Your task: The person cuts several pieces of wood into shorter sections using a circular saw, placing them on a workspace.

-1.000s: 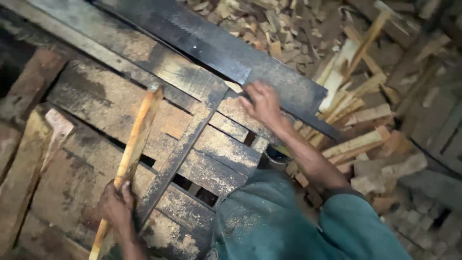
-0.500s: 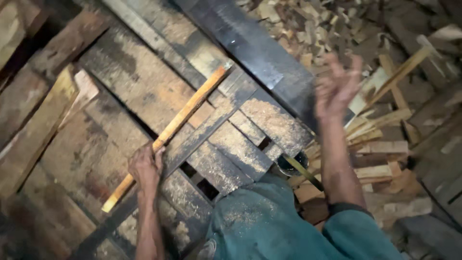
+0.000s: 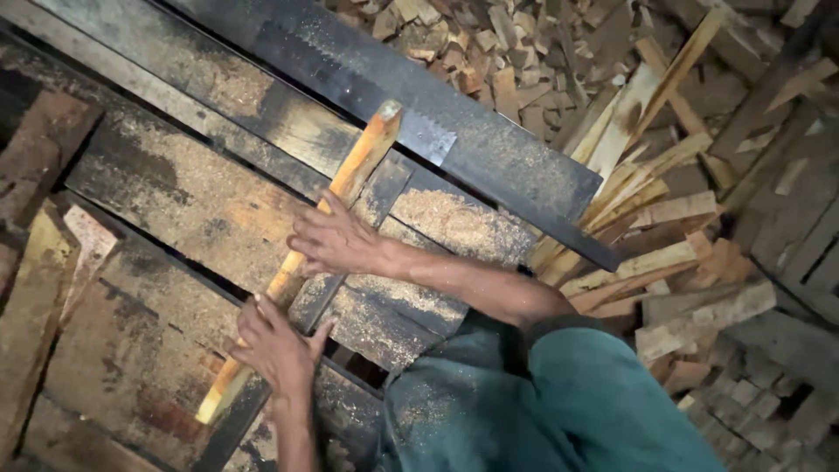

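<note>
A long pale wooden stick point(image 3: 354, 170) lies slanted across a dark, sawdust-covered plank table point(image 3: 175, 192), its far end near a dark metal rail point(image 3: 489, 149). My left hand point(image 3: 278, 348) grips the stick near its lower end. My right hand point(image 3: 334, 240) lies over the stick's middle, fingers curled on it. A dark flat bar point(image 3: 363, 232) runs under the stick. My teal-clad knee point(image 3: 542, 402) is at the bottom right.
A heap of cut wooden sticks and small offcuts point(image 3: 664, 227) lies on the right. Small wood chunks point(image 3: 489, 52) pile up behind the rail. Rough brown boards point(image 3: 44, 288) sit at the left. Gaps show between the table planks.
My right hand came down from the air at the right onto the stick's middle. The stick's far end has swung toward the metal rail; my left hand still holds its lower end.
</note>
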